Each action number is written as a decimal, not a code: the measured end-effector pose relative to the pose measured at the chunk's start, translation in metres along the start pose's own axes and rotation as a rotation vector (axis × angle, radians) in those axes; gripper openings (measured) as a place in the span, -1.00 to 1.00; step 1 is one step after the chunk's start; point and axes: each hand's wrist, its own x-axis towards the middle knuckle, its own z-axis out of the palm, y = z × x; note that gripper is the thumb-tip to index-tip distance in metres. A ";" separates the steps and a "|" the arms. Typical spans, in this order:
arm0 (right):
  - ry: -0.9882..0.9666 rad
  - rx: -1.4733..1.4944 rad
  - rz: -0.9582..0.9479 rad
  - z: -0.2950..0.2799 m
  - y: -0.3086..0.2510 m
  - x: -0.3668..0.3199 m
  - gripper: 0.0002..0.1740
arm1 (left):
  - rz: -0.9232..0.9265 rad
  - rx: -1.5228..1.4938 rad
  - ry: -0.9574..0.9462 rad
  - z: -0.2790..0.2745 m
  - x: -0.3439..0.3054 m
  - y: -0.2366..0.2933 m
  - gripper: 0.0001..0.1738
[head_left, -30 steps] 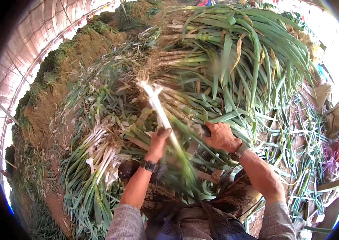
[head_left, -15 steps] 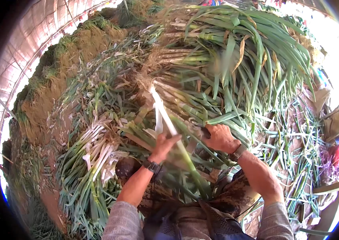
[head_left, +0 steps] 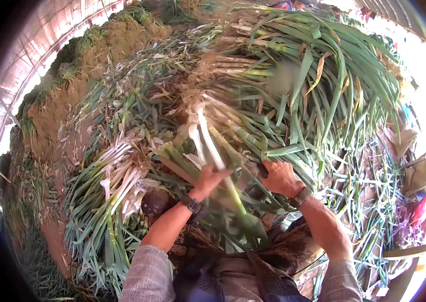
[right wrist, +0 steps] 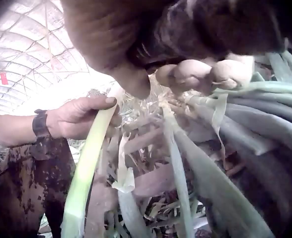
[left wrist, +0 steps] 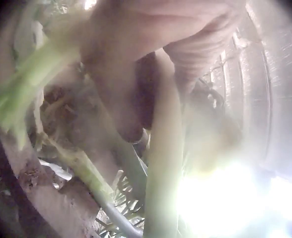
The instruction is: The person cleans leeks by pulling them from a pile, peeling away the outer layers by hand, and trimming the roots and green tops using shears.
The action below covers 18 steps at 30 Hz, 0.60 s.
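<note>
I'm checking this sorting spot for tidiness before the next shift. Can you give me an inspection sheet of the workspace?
Surface: bare earth ground, largely covered in greens.
Job's things: leek stalk, its white shaft pointing away from the person; big leek heap in front; pile of white-shafted stalks to the left.
Clutter: loose leaves and trimmings strewn to the right.
Hands: left hand grips the leek stalk; right hand is on the leek heap, fingers curled round its stalks.
Cables: nothing seen.
Surroundings: arched translucent roof; the far right is overexposed.
</note>
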 end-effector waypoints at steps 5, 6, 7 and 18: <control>0.028 -0.029 -0.037 -0.006 -0.001 -0.001 -0.59 | -0.013 0.013 -0.004 -0.002 -0.003 -0.003 -0.71; 0.027 -0.030 -0.038 -0.004 0.000 -0.001 -0.59 | -0.025 0.001 0.007 0.000 -0.005 -0.002 -0.72; 0.032 -0.029 -0.049 0.001 0.003 0.000 -0.60 | -0.024 0.001 0.008 0.001 -0.006 0.000 -0.72; -0.004 -0.093 -0.074 0.004 0.009 0.007 -0.55 | 0.173 0.037 0.010 -0.003 0.024 -0.052 -0.61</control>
